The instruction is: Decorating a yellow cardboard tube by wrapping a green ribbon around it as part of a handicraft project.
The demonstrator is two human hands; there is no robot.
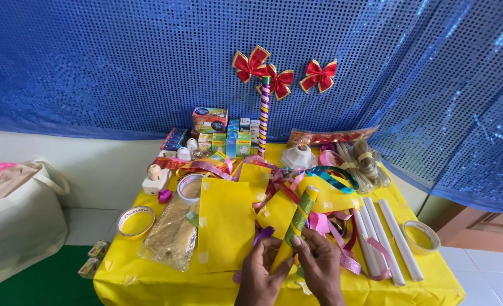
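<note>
Both hands, left hand (261, 271) and right hand (319, 263), pinch the green glitter stick (299, 216), apparently wrapping purple ribbon (263, 234).

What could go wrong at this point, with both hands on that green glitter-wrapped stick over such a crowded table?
The left hand and right hand pinch only the lower end of the green stick, so its free top could swing into the tangled ribbons and snag. The white tubes lie loose beside the right hand; a nudge might roll them off the yellow table. The tape roll sits near the table's edge and could drop.
</note>
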